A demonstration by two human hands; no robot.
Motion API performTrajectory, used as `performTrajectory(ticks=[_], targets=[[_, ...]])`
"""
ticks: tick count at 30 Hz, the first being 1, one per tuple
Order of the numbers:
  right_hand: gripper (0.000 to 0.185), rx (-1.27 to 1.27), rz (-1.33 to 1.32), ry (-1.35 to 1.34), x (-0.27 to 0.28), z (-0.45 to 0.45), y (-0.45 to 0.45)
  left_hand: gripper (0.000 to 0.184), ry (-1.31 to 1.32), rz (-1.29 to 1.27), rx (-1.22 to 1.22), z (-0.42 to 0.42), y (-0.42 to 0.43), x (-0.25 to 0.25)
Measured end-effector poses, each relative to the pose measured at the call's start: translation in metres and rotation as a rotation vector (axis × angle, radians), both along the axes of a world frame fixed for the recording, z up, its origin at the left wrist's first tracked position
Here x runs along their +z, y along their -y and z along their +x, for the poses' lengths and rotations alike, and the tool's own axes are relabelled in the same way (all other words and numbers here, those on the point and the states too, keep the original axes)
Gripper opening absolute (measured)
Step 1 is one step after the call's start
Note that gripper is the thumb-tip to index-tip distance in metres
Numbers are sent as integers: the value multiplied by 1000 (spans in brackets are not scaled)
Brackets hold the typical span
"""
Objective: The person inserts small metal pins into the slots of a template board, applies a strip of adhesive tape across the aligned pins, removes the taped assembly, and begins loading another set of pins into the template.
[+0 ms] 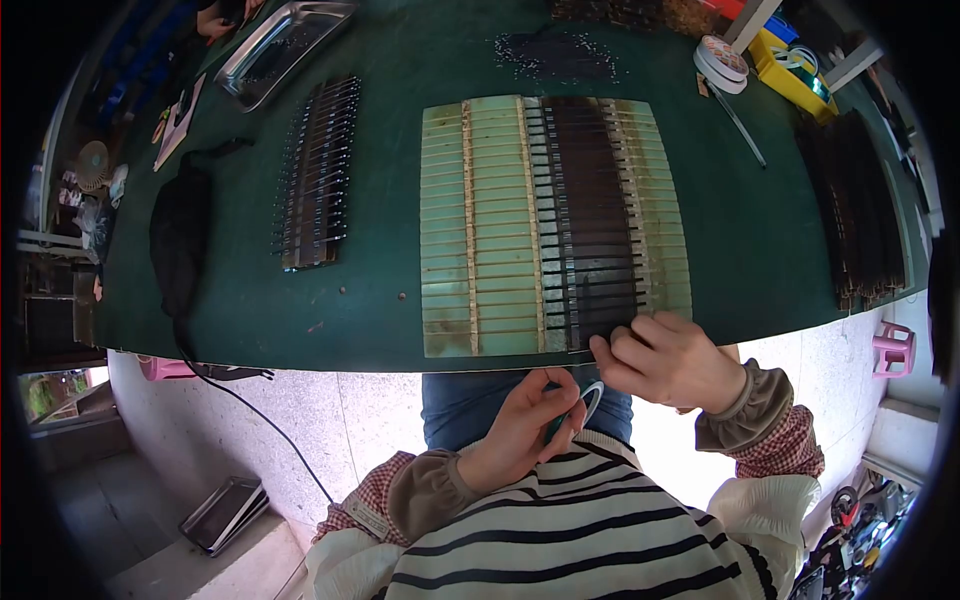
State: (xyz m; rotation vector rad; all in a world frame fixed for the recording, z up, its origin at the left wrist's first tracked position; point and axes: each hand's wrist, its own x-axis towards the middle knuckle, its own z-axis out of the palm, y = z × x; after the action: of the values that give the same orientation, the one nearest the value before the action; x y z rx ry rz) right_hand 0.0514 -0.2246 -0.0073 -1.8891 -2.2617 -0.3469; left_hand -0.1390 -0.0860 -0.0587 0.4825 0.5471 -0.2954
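Left hand (524, 425): below the table's near edge, in front of my lap. Fingers curled round a roll (594, 402), white rim showing past the fingertips.

Right hand (662, 358): at the near edge of the board (500, 220), toward its right corner. Fingers bent, thumb and forefinger close together by the near ends of the dark strips (595, 200); cannot tell whether anything is pinched between them.

Board: pale green, ribbed crosswise, flat on the green table (375, 320), near edge close to the table's edge. Dark strips lie side by side over its right-of-centre part, pale green left uncovered on both sides.

Left of the board, apart from it: a smaller dark stack (318, 180) with shiny tips, then a black bag (180, 240). Beyond these, a metal tray (280, 50), dark contents; another person's hand (213, 22) near it.

Far side: small pale bits (555, 57) scattered around a dark patch. Far right: white rolls (721, 65), a thin rod (740, 128), a yellow bin (790, 78). Right end: dark bundles (855, 210).
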Motion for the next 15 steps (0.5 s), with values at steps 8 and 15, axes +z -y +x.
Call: performTrajectory(ticks=[8, 15], targets=[[34, -500, 308, -219, -11, 45, 57, 8, 222, 209, 10, -6, 7, -3], [22, -820, 470, -189, -4, 57, 64, 7, 299, 333, 22, -1, 16, 1]])
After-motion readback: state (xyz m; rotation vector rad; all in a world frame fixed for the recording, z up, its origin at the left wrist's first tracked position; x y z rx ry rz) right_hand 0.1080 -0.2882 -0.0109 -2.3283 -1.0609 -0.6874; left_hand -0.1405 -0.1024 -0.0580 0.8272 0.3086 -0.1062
